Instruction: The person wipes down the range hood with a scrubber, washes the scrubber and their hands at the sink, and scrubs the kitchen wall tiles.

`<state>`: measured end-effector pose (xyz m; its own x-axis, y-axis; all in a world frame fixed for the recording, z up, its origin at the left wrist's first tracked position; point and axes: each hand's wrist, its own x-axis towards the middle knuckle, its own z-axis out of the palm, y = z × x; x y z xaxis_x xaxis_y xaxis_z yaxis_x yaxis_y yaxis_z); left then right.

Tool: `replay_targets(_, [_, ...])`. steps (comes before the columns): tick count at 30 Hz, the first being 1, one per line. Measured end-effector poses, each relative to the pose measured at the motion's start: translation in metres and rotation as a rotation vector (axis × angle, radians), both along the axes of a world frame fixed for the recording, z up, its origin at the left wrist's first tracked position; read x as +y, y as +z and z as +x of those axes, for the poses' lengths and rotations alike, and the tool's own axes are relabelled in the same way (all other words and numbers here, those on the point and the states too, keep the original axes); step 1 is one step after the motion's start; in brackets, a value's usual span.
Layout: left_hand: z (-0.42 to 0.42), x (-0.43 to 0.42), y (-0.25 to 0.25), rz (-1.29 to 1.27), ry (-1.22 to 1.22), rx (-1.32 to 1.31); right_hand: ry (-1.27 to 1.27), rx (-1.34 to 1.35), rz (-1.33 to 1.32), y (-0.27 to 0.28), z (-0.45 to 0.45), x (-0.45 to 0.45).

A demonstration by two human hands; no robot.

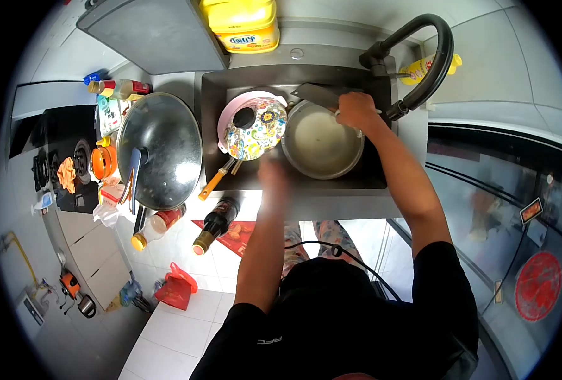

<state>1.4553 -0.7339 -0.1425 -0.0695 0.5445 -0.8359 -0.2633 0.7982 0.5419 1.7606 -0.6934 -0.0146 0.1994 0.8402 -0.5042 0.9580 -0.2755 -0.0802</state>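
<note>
My right hand point(358, 111) is closed on a cleaver point(319, 95), its dark, wide blade pointing left over the back rim of a metal pot. Cloudy whitish water fills the pot point(324, 140), which stands in the sink point(373, 171). Blurred by motion, my left hand point(273, 174) is at the sink's front, between the pot and a flower-patterned lid point(265, 130) with a black knob. Its fingers cannot be made out. Under the lid shows a pink basin point(229, 114). A utensil with an orange handle point(212, 185) leans over the sink's front left edge.
A black tap point(445, 57) arches at the back right. Left of the sink stand a large glass-lidded pan point(161, 152), a dark sauce bottle point(216, 223) and other bottles. Behind the sink is a yellow jug point(243, 28); a grey board point(154, 35) leans beside it.
</note>
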Motion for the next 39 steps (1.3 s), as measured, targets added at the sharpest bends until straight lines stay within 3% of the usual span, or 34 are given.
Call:
replay_targets(2, [-0.007,-0.022,-0.062,0.175,-0.373,0.01,0.017,0.01,0.059,0.002,-0.005,0.006])
replay_targets(4, [0.002,-0.021,-0.08,0.218,-0.542,-0.007,0.039,0.011,-0.03,0.006,-0.008,0.016])
replay_targets(7, [0.009,-0.029,-0.114,0.254,-0.645,0.093,0.074,-0.005,-0.015,0.008,-0.015,0.023])
replay_targets(11, [-0.004,-0.044,-0.196,0.562,-0.753,0.272,0.115,-0.033,-0.011,0.009,-0.037,0.035])
replay_targets(13, [-0.007,-0.042,-0.214,0.695,-0.804,0.351,0.147,-0.032,-0.002,0.009,-0.049,0.044])
replay_targets(16, [-0.006,-0.033,-0.221,0.382,-0.936,0.389,0.075,0.024,-0.066,0.01,-0.069,0.059])
replay_targets(19, [-0.006,-0.039,-0.222,0.543,-0.935,0.314,-0.049,0.169,-0.082,0.014,-0.076,0.068])
replay_targets(23, [-0.005,-0.043,-0.244,0.429,-0.903,0.242,-0.232,0.31,-0.093,0.008,-0.073,0.073])
replay_targets(25, [0.003,-0.048,-0.242,0.481,-0.898,0.182,-0.117,0.366,-0.145,0.016,-0.073,0.074])
replay_targets(27, [0.026,-0.038,-0.14,0.056,-0.743,0.164,-0.07,0.363,-0.154,0.024,-0.082,0.077])
replay_targets(29, [0.041,-0.026,-0.084,-0.096,-0.704,0.158,0.003,0.337,-0.081,0.026,-0.096,0.088])
replay_targets(33, [0.05,-0.02,-0.078,-0.216,-0.854,0.133,-0.103,0.364,-0.113,0.023,-0.136,0.116])
replay_targets(34, [0.053,-0.023,-0.084,-0.237,-0.881,0.119,-0.162,0.395,-0.014,0.015,-0.144,0.115])
replay_targets(37, [0.057,-0.025,-0.084,-0.255,-0.843,0.084,-0.291,0.563,-0.114,0.014,-0.166,0.13])
replay_targets(39, [0.056,-0.022,-0.085,-0.258,-0.789,0.054,-0.349,0.645,0.012,0.02,-0.182,0.126])
